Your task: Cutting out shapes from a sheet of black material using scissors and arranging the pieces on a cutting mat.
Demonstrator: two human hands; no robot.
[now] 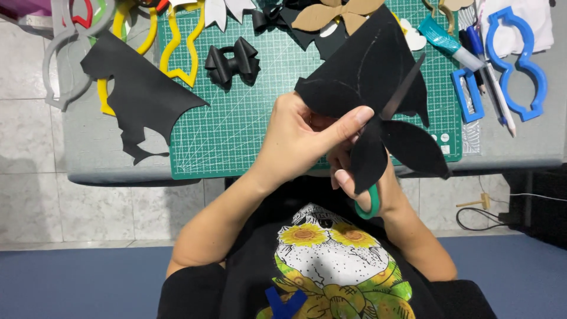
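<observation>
Green-handled scissors (378,171) in right hand (354,177) cut black sheet (360,77) pinched by left fingers (348,121).

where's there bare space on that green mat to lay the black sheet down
The green cutting mat is bare in its lower left, between the finished black bow, the black offcut and the left hand. The grey table strip under the offcut is also free. The top edge and right side are crowded with templates, pens and glue.

Bare forearms, no sleeves visible. Black cotton T-shirt (260,260) worn, with printed white skull-like figure, yellow sunflowers, green leaves on front.
</observation>
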